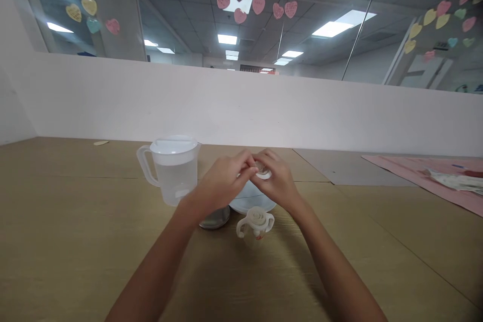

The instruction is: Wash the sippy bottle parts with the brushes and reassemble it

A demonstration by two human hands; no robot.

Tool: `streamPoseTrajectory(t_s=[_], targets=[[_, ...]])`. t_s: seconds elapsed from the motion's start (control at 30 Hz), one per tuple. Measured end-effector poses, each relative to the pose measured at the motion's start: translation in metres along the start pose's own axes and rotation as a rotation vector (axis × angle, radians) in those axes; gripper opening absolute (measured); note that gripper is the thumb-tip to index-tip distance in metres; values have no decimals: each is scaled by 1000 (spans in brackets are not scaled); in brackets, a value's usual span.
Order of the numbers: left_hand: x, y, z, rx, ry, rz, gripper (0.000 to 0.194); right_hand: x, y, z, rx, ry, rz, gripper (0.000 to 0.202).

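Note:
Above a pale plate (252, 198), my right hand (276, 176) has its fingers wrapped round a small white-rimmed cup (263, 174). My left hand (227, 177) is closed at the cup's left edge, its fingertips pinched together; what they hold, if anything, is too small to name. In front of the plate stands a small pot-like vessel (257, 222) with two white handles and a spiral-patterned top. A dark round metal object (215, 219) lies partly hidden under my left wrist. To the left is a clear lidded pitcher (176, 176) with liquid in it.
A brown table (94, 241) runs back to a white wall (226, 105). At the right lies a pink cloth (407, 171) with white material (455, 181) and a pen on it. A small flat pale piece (101, 143) rests at the back left.

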State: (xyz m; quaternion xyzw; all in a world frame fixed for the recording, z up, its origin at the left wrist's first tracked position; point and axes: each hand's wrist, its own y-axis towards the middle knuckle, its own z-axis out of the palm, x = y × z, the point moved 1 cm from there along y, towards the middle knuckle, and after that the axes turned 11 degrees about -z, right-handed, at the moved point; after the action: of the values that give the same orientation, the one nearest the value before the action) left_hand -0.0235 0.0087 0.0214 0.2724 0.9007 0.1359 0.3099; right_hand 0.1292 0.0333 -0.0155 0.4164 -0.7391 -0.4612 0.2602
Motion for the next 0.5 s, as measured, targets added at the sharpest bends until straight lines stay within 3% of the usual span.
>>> streamPoseTrajectory(t_s=[0.1, 0.2, 0.37, 0.5], targets=[[-8, -6, 9, -97, 450, 7, 19, -12, -7, 10, 17, -52, -18, 18], [-14, -10, 17, -149, 655, 94, 20, -15, -11, 14, 28, -97, -25, 24], [-16, -8, 15, -108, 710, 27, 23, -14, -10, 10, 117, -151, 24, 13], [-9, -7, 6, 13, 523, 43, 30, -18, -10, 7, 215, -154, 92, 15]])
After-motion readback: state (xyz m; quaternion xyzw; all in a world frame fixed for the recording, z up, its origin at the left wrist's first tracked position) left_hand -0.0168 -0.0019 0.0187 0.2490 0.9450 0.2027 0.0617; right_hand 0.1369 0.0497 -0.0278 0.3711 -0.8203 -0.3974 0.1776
